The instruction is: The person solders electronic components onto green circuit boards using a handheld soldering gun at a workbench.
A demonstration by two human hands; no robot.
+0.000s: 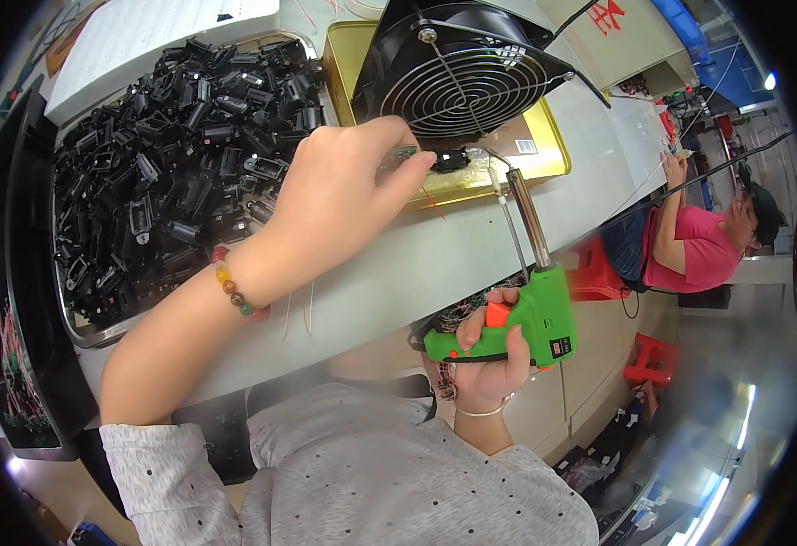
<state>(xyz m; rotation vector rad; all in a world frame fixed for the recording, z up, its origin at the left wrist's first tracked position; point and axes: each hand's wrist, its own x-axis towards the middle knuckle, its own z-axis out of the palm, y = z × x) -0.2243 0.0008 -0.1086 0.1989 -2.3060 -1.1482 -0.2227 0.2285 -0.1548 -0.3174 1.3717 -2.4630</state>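
My left hand [344, 196] reaches across the bench and pinches a small black part [450, 161] with a bit of green board between thumb and fingers, just in front of the fan. My right hand [494, 359] grips a green soldering gun [530, 318] with a red trigger. Its metal barrel [527, 214] points up toward the black part, and the tip sits right next to it. A beaded bracelet [233, 287] is on my left wrist.
A metal tray [84, 332] heaped with several black plastic parts [171, 164] fills the left. A black fan [457, 73] stands on a gold tin [544, 150]. A white slotted board [143, 32] lies behind. Another person in a pink shirt [690, 250] sits at right by red stools [653, 359].
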